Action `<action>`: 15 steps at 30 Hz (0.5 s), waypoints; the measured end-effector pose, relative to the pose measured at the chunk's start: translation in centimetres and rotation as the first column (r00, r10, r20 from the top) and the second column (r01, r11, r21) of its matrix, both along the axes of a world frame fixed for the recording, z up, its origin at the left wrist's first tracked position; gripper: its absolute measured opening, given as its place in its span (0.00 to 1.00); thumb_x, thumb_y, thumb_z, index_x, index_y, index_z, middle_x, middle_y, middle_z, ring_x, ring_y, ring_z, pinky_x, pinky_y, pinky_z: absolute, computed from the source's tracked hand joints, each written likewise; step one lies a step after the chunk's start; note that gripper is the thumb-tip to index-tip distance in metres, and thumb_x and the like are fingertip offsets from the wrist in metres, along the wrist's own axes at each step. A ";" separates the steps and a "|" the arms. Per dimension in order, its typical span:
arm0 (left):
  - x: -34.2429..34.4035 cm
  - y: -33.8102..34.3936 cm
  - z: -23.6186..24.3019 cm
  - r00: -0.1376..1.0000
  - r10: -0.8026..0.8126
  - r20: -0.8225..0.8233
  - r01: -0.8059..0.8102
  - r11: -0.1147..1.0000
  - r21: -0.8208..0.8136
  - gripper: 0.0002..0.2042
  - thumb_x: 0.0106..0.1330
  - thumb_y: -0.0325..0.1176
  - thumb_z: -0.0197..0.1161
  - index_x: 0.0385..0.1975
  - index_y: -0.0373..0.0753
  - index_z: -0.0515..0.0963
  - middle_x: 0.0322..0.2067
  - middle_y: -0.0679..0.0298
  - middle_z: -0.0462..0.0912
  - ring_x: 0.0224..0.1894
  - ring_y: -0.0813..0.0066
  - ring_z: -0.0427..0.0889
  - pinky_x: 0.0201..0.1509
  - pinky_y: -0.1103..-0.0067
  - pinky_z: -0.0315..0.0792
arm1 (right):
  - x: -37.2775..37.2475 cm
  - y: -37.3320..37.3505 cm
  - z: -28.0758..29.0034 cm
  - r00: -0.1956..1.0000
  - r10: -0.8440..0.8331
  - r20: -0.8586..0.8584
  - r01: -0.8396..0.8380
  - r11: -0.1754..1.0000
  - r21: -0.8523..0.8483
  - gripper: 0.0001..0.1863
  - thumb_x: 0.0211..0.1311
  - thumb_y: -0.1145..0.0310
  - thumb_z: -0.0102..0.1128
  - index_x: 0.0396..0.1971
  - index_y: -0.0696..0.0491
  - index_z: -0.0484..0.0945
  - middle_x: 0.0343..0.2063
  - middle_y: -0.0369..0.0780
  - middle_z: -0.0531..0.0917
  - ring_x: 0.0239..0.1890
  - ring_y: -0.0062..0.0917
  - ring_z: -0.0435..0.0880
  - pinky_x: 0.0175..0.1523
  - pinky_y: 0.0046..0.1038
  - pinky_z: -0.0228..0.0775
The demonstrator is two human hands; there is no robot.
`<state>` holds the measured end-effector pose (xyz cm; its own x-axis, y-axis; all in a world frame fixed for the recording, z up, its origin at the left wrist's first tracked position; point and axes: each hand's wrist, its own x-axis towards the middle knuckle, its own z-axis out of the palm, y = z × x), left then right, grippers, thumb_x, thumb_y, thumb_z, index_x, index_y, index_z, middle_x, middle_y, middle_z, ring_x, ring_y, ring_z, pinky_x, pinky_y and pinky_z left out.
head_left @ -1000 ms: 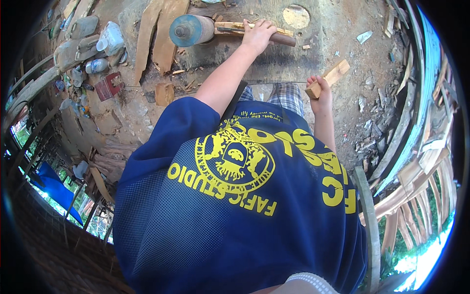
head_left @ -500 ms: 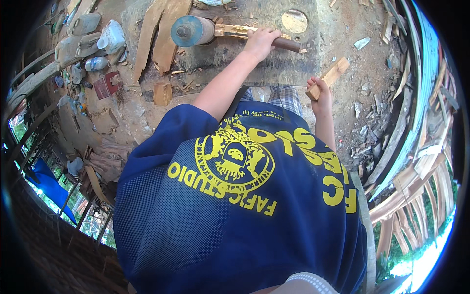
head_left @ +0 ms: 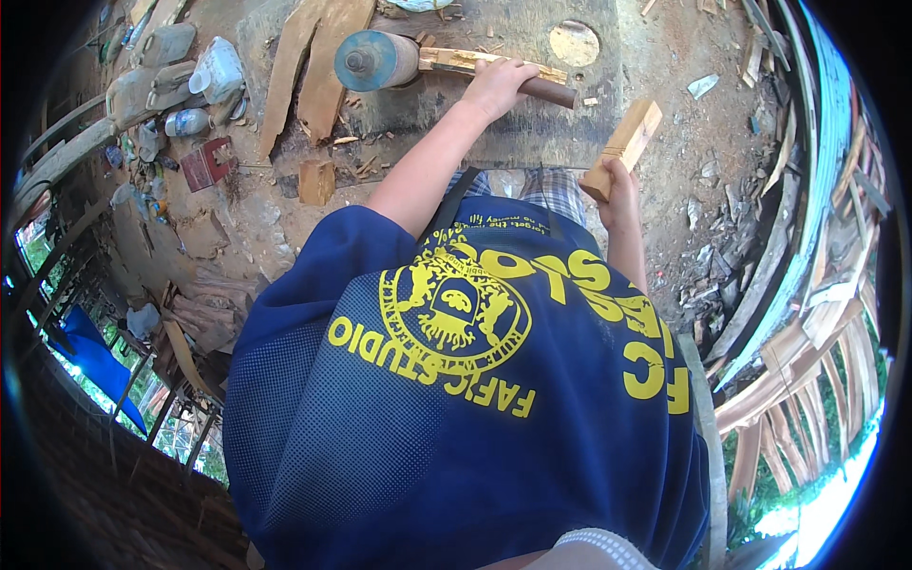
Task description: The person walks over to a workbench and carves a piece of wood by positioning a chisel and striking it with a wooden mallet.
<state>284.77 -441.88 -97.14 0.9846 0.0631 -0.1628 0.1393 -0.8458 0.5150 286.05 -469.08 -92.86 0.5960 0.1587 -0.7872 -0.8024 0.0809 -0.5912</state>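
My left hand [head_left: 496, 87] is closed over a dark brown wooden bar [head_left: 551, 92], whose right end sticks out past my fingers. A pale, narrow wood strip [head_left: 454, 59] runs just behind that bar, and my fingertips lie against it. Near the strip's left end lies a grey cylinder [head_left: 399, 62] with a round blue end and a metal knob. In front of me on the right, my right hand [head_left: 619, 198] grips a squared light wood block [head_left: 624, 150] by its near end. The block tilts up and away to the right, with thin lines across its face.
A worn board [head_left: 446, 133] with a round hole [head_left: 574, 44] lies under the work, strewn with chips. Curved planks [head_left: 323, 76] and a small wood block [head_left: 316, 182] are at left, near plastic jugs [head_left: 217, 71] and a red box [head_left: 207, 164]. Scrap wood lines the right.
My right hand has turned the wood block more upright and shifted it slightly left, showing another face. My left hand has slid slightly left; the dark bar's end moved a little left and down.
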 end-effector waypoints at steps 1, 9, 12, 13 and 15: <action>0.0 0.6 -0.3 1.000 0.000 -0.003 0.000 1.000 -0.001 0.21 0.54 0.30 0.69 0.49 0.50 0.75 0.45 0.67 0.80 0.53 0.65 0.77 0.55 0.63 0.61 | 0.0 0.5 0.0 1.000 0.000 -0.003 0.000 1.000 -0.001 0.23 0.58 0.69 0.56 0.52 0.60 0.65 0.39 0.45 0.73 0.38 0.34 0.79 0.35 0.42 0.83; 0.7 4.1 -2.3 0.998 -0.023 0.063 0.023 1.000 0.005 0.20 0.53 0.29 0.69 0.47 0.47 0.75 0.44 0.64 0.80 0.50 0.59 0.79 0.51 0.63 0.73 | 1.0 2.1 1.8 0.987 0.030 0.156 -0.043 0.996 0.081 0.26 0.62 0.60 0.45 0.54 0.63 0.64 0.49 0.54 0.76 0.38 0.37 0.81 0.37 0.36 0.78; 0.9 4.1 -2.5 0.999 -0.034 0.035 0.034 0.999 0.002 0.20 0.53 0.28 0.69 0.47 0.46 0.75 0.44 0.62 0.80 0.49 0.59 0.79 0.51 0.64 0.74 | 1.1 3.0 3.6 0.834 -0.411 0.367 0.351 0.910 0.220 0.24 0.63 0.63 0.40 0.59 0.55 0.57 0.48 0.52 0.75 0.40 0.39 0.80 0.40 0.40 0.79; 0.9 4.1 -2.4 0.999 -0.029 0.033 0.028 1.000 0.006 0.20 0.53 0.28 0.69 0.47 0.46 0.75 0.44 0.62 0.80 0.49 0.59 0.79 0.51 0.64 0.74 | 1.2 3.4 4.2 0.837 -0.408 0.364 0.347 0.911 0.222 0.24 0.63 0.63 0.40 0.59 0.55 0.57 0.48 0.52 0.75 0.40 0.39 0.80 0.40 0.40 0.79; 0.7 4.1 -2.3 0.998 -0.015 0.065 0.015 1.000 0.006 0.20 0.52 0.28 0.69 0.46 0.45 0.75 0.43 0.61 0.81 0.48 0.58 0.80 0.51 0.64 0.74 | 1.3 4.4 4.9 0.611 -0.671 0.420 0.593 0.739 0.319 0.24 0.64 0.60 0.38 0.59 0.51 0.55 0.50 0.50 0.74 0.43 0.40 0.78 0.42 0.43 0.78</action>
